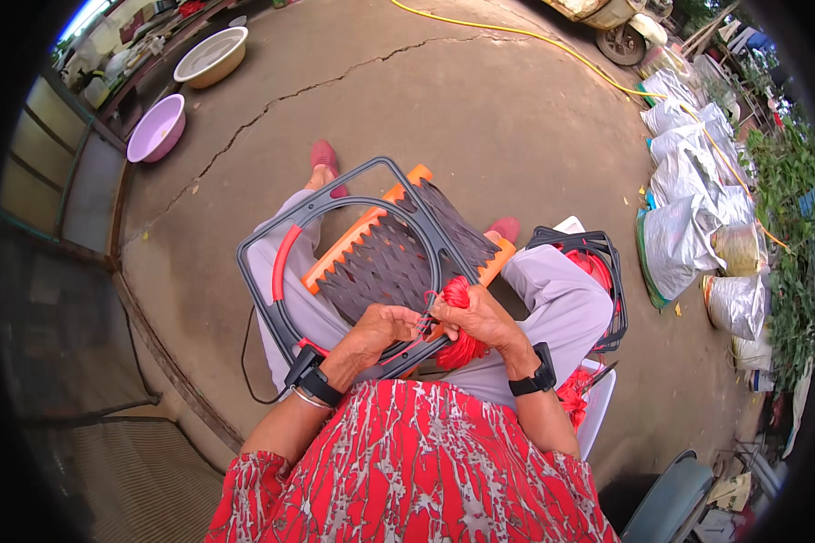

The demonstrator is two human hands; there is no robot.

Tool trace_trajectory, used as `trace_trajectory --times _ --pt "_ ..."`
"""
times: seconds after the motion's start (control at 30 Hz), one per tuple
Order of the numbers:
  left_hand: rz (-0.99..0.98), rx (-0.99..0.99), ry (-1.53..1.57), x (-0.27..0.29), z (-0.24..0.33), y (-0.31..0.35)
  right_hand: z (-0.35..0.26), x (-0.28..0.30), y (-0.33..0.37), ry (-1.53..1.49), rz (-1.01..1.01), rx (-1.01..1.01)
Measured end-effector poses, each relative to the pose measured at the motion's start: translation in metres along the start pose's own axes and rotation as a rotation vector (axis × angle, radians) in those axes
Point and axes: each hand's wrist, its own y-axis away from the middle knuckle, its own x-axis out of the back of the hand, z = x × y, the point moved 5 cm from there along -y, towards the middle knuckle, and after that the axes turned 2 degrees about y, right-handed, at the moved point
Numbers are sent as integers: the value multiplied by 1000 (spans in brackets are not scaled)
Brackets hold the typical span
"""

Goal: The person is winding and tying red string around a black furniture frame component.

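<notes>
I sit over the concrete floor (489, 109) with my legs (557, 294) spread, and the orange-edged woven panel (380, 261) lies between them, beneath the work. Across my lap slants the dark grey frame (315, 208) with its round inner ring, its near corner toward my belly, probably so the rim meets both hands without stretching. The stacked frames (619, 312) stand beside my right knee, and the white tub (598, 418) of red cord is by my right hip; I take it both are there for easy reach. My right hand (482, 317) has its fingers clenched on the red cord bundle (462, 351), at the ring's right-hand lower rim, likely to stop it slipping. My left hand (380, 326) comes in from the other side, fingers curled toward the thin strands (423, 322) there; whether they grip anything, I cannot tell.
</notes>
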Motion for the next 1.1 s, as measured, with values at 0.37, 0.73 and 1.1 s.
trace_trajectory --times 0.37,0.73,1.1 --pt "230 -122 51 4 11 -4 -14 -11 -10 157 -18 -69" --pt "123 -82 68 0 4 -7 4 23 9 457 312 -40" --pt "62 2 143 -8 8 0 -13 17 16 654 390 229"
